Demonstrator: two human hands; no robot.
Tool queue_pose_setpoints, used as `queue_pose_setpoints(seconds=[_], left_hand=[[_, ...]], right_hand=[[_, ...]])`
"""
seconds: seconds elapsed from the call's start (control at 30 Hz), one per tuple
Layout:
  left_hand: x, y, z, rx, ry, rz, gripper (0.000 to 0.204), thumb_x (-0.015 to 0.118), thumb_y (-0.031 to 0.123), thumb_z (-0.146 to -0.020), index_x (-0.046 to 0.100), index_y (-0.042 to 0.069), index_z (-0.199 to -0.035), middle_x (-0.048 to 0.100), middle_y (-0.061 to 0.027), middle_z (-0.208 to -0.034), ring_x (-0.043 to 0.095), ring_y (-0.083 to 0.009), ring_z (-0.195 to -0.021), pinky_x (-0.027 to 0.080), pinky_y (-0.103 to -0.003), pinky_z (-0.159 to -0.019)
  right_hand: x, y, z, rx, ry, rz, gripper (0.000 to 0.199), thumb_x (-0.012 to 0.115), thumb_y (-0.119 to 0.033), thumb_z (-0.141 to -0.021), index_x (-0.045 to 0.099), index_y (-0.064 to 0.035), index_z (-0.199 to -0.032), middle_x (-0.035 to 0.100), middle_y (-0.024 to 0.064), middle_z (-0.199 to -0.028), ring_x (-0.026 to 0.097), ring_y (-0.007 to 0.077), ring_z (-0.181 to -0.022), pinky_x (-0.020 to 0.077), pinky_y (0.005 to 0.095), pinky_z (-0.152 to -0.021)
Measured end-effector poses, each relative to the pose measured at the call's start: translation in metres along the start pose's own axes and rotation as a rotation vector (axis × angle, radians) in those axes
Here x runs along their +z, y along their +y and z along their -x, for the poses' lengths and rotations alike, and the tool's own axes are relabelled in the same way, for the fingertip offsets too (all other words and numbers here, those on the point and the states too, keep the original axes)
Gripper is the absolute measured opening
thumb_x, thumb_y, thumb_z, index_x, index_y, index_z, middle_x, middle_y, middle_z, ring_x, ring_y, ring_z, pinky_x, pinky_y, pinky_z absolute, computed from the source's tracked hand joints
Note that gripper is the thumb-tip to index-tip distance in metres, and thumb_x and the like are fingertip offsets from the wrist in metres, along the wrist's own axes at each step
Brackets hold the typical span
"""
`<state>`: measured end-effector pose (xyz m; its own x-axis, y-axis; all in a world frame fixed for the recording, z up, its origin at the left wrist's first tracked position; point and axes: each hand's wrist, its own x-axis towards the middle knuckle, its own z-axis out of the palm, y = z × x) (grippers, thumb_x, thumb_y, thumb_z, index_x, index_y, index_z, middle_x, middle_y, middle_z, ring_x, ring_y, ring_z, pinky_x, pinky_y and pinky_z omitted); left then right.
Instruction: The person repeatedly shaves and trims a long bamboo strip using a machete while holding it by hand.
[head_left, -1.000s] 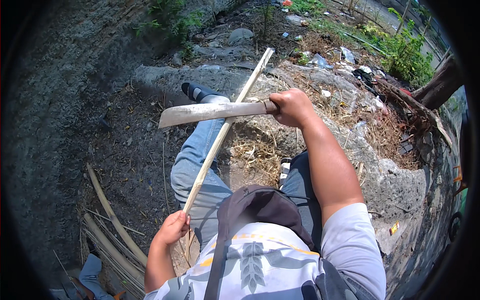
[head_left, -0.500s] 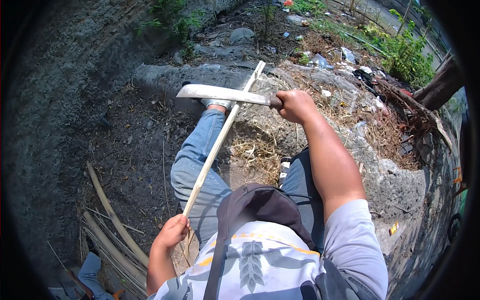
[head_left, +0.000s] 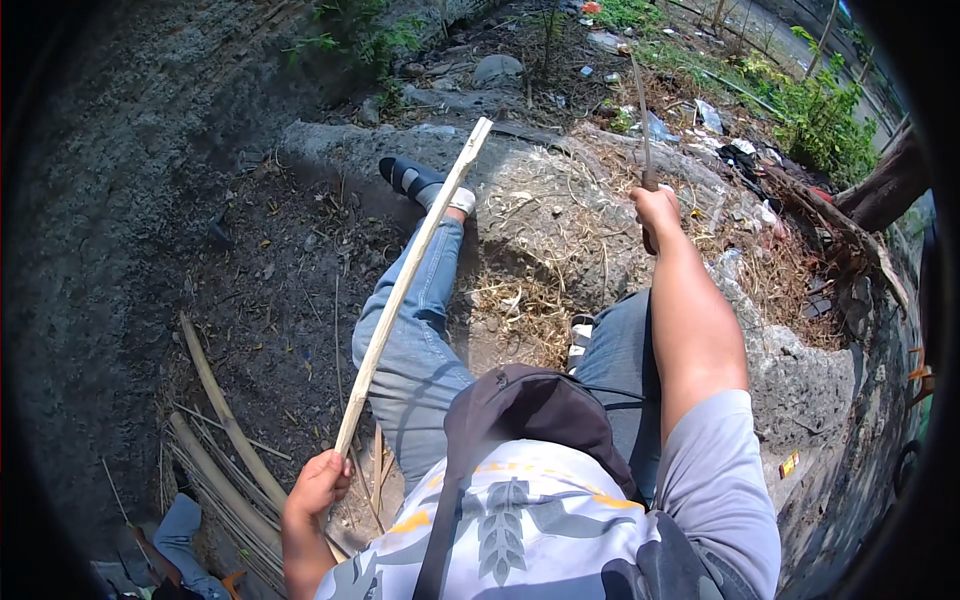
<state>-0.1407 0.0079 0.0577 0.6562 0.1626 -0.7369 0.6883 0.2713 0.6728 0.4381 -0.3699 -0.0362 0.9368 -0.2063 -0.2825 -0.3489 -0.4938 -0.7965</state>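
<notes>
My left hand [head_left: 322,481] is closed round the lower end of a long pale bamboo strip [head_left: 405,278]. The strip slants up and away over my left leg, its far end free above the stone ledge. My right hand [head_left: 657,213] grips the brown handle of a machete [head_left: 645,125]. Held out to the right, the machete points away from me with its blade seen nearly edge-on, apart from the strip.
Bamboo poles [head_left: 225,405] and thin strips lie at the lower left, near another person's leg [head_left: 180,540]. A rough stone ledge [head_left: 560,190] runs ahead, with dry straw [head_left: 515,310] below. Litter, a tree trunk [head_left: 885,185] and a green bush [head_left: 825,115] stand at the right.
The machete has come off the strip, moving right and turning from crosswise to pointing away. The strip's far end has shifted left, and its near end has moved slightly down and left with my left hand.
</notes>
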Motion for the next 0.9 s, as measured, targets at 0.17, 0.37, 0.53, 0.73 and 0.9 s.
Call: queue_pose_setpoints(seconds=[0.17,0.37,0.53,0.73,0.9], left_hand=[[0.011,0.003,-0.024,0.014,-0.005,0.034,0.038,0.046,0.044,-0.108,0.053,0.011,-0.091,0.033,0.0081,-0.063,0.026,-0.0044,-0.050,0.023,-0.023,-0.046],[0.028,0.019,-0.054,0.097,0.017,-0.174,0.039,0.048,0.043,-0.108,0.057,0.010,-0.091,0.038,0.0066,-0.062,0.033,-0.0067,-0.052,0.028,-0.025,-0.049],[0.034,0.013,-0.074,0.311,0.174,-0.681,0.038,0.050,0.037,-0.107,0.064,0.004,-0.094,0.057,-0.0040,-0.067,0.055,-0.0181,-0.061,0.045,-0.034,-0.059],[0.061,0.012,-0.068,0.332,0.562,-1.053,0.037,0.068,0.037,-0.093,0.066,0.002,-0.104,0.070,-0.0214,-0.087,0.068,-0.0433,-0.086,0.053,-0.047,-0.076],[0.057,0.008,-0.071,0.436,0.607,-1.151,0.039,0.071,0.036,-0.090,0.065,0.004,-0.111,0.069,-0.0189,-0.102,0.067,-0.0396,-0.097,0.051,-0.047,-0.083]], right_hand=[[0.000,-0.007,0.005,-0.029,-0.111,-0.383,0.020,0.077,-0.022,-0.083,0.065,-0.0063,-0.081,0.059,0.0003,-0.070,0.052,0.0127,-0.055,0.0418,0.0303,-0.053],[0.002,-0.023,0.029,-0.142,-0.196,-0.459,0.026,0.079,-0.026,-0.084,0.061,-0.0090,-0.079,0.057,-0.0001,-0.067,0.053,0.0121,-0.055,0.0435,0.0294,-0.053],[-0.001,-0.031,0.042,-0.228,-0.264,-0.397,0.029,0.080,-0.029,-0.083,0.062,-0.0078,-0.080,0.059,0.0001,-0.068,0.055,0.0115,-0.057,0.0461,0.0307,-0.054],[0.002,-0.031,0.039,-0.254,-0.308,-0.308,0.029,0.081,-0.030,-0.083,0.062,-0.0084,-0.081,0.059,-0.0006,-0.067,0.054,0.0102,-0.057,0.0428,0.0297,-0.053],[0.010,-0.027,0.039,-0.268,-0.286,-0.242,0.031,0.081,-0.031,-0.082,0.061,-0.0077,-0.079,0.059,-0.0004,-0.065,0.053,0.0104,-0.055,0.0417,0.0314,-0.052]])
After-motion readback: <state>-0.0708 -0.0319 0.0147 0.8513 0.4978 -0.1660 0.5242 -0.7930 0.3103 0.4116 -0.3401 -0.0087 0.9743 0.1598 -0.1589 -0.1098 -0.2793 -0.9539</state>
